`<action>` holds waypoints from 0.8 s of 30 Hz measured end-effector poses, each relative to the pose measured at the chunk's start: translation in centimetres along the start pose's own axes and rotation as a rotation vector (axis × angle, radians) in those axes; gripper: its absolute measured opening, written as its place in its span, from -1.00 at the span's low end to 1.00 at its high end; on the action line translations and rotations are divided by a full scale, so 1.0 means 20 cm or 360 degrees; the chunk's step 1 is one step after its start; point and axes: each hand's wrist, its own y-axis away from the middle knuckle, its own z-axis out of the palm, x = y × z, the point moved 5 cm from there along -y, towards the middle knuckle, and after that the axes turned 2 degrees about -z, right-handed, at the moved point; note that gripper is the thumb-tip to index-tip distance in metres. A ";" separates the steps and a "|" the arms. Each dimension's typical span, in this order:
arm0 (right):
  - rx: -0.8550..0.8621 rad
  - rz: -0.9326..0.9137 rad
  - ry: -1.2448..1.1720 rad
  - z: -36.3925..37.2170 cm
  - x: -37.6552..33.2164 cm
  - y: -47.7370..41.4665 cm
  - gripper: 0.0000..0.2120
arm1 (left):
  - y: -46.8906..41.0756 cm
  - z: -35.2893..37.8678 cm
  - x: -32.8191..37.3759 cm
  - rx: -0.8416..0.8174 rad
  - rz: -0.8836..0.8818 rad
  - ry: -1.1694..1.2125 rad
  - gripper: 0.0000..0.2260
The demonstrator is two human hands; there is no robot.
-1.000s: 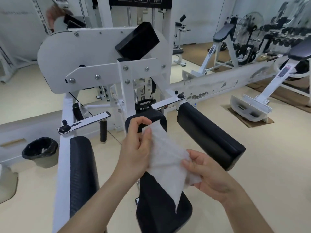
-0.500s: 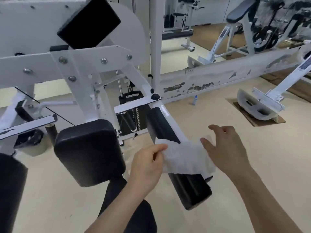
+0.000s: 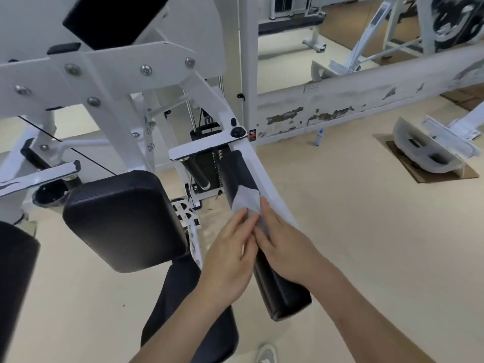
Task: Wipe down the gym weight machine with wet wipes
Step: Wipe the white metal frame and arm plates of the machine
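A white weight machine (image 3: 123,74) with black pads fills the left and centre of the head view. A white wet wipe (image 3: 246,201) lies on its long black right arm pad (image 3: 277,286). My left hand (image 3: 230,258) and my right hand (image 3: 285,247) lie side by side on that pad with straight fingers. Both press flat on the near edge of the wipe. The wipe's far corners drape over the top of the pad beside the white arm bar (image 3: 269,184).
A black chest pad (image 3: 123,218) and the black seat (image 3: 188,318) are to the left and below my hands. A weight stack (image 3: 207,163) stands behind. A small bottle (image 3: 319,136) stands by the peeling low wall. Another machine's base (image 3: 429,150) is right. My shoe (image 3: 267,353) shows below.
The wipe was held up between both hands, then brought down onto the right arm pad. Both hands now press it flat. My view has swung right and closer.
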 end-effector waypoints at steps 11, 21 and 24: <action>0.0229 0.0322 -0.0511 -0.10 0.19 0.22 -0.71 | 0.24 0.10 0.13 0.0059 0.0253 -0.0433 -0.61; -0.0156 -0.0227 0.0592 0.01 0.27 -0.22 -0.36 | -0.08 0.03 0.12 0.0346 -0.0215 -0.0189 -0.72; -0.0131 -0.0363 0.0696 -0.05 0.31 -0.59 -0.37 | -0.21 0.10 0.07 0.0456 -0.0520 -0.0527 -0.60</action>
